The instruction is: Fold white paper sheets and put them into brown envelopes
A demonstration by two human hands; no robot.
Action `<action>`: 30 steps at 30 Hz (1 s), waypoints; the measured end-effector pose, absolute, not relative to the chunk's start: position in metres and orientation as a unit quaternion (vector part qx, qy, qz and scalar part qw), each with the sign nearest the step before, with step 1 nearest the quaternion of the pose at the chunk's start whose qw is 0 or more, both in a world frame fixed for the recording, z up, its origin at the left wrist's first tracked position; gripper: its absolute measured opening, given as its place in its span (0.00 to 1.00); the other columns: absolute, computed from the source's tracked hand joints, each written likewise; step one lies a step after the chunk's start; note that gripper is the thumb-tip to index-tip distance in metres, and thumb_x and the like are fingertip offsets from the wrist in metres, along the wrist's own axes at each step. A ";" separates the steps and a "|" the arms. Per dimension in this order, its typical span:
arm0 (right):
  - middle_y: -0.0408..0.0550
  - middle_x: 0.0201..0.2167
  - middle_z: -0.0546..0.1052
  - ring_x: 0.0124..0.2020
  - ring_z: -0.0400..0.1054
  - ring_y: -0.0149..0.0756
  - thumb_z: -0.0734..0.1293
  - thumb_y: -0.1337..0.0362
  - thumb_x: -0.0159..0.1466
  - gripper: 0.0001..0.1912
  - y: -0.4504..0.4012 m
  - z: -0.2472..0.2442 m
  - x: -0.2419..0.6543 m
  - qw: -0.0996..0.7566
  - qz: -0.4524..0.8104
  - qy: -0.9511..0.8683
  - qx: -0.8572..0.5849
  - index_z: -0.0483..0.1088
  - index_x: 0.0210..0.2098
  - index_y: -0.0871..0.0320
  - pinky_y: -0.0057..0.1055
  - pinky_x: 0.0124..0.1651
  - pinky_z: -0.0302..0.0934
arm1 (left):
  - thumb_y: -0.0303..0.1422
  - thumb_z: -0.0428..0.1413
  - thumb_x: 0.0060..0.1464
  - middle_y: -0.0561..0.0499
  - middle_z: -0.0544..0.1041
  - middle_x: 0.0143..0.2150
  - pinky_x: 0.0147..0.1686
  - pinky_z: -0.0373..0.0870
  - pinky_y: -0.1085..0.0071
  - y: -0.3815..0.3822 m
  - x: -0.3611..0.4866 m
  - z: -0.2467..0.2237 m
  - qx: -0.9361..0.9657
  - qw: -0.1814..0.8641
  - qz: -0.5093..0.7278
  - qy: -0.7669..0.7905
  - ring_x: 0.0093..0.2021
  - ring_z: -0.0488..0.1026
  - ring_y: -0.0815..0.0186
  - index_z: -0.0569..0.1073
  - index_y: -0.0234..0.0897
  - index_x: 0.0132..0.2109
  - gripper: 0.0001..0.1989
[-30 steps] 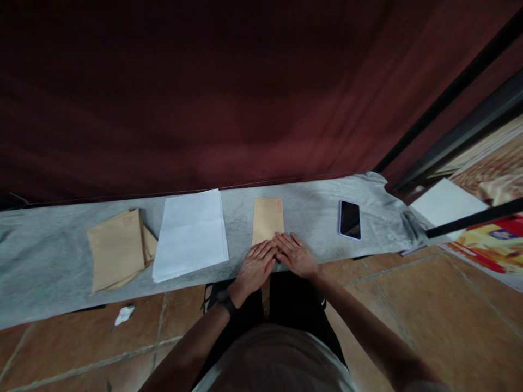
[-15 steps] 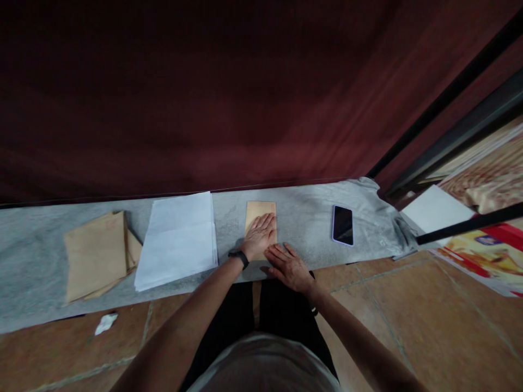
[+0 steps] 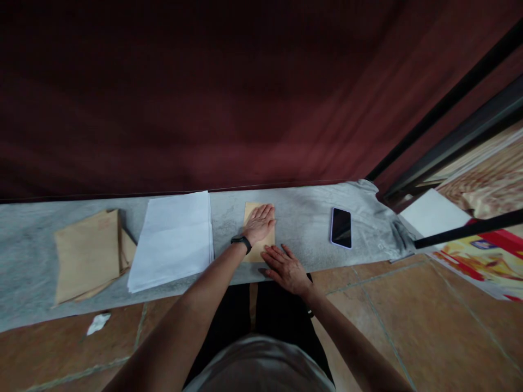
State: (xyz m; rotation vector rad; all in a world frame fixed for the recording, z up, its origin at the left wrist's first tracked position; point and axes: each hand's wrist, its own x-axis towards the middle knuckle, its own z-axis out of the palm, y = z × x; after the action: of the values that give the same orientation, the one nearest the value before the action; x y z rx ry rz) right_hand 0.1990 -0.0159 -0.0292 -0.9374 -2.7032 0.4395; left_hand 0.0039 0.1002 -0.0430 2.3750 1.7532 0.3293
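A small tan envelope [image 3: 258, 251] lies upright on the grey cloth [image 3: 304, 228] in front of me. My left hand [image 3: 260, 224], with a black band on the wrist, rests flat across its upper part, fingers stretched toward the upper right. My right hand [image 3: 285, 268] lies with spread fingers at the envelope's lower right corner, its fingertips at the edge. Neither hand grips anything. To the left is a stack of white paper sheets [image 3: 171, 239], and farther left a pile of larger brown envelopes [image 3: 87, 253].
A phone [image 3: 341, 227] lies on the cloth to the right. Dark red fabric [image 3: 245, 109] rises behind the cloth. Black bars [image 3: 469, 231], a white sheet [image 3: 435, 212] and a colourful box [image 3: 490, 256] are at the right. Crumpled white paper [image 3: 98, 323] lies on the tiled floor.
My left hand has slid up the envelope, away from my body, uncovering more of its lower part. My right hand has stayed near the lower right corner. The view has shifted slightly.
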 end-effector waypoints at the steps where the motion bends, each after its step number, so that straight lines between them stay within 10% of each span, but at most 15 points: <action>1: 0.47 0.70 0.60 0.72 0.52 0.42 0.57 0.52 0.75 0.27 -0.016 -0.029 0.199 0.123 0.150 -0.927 -0.321 0.57 0.70 0.50 0.51 0.74 0.44 | 0.40 0.37 0.69 0.47 0.55 0.75 0.72 0.43 0.51 0.097 0.003 -0.043 0.797 0.086 0.109 0.588 0.75 0.47 0.57 0.52 0.39 0.74 0.30; 30: 0.52 0.72 0.56 0.72 0.52 0.46 0.58 0.56 0.74 0.30 -0.021 -0.037 0.202 0.102 0.094 -0.946 -0.291 0.52 0.72 0.55 0.54 0.73 0.43 | 0.51 0.47 0.66 0.38 0.50 0.75 0.73 0.42 0.56 -0.079 -0.035 -0.032 0.872 0.024 0.070 0.484 0.76 0.44 0.56 0.52 0.30 0.72 0.38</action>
State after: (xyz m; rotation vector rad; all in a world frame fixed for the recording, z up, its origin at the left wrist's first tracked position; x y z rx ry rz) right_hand 0.2022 -0.0214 -0.0370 -0.8606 -2.7947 0.2777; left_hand -0.0349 -0.0791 -0.0316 2.6976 1.4985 0.2181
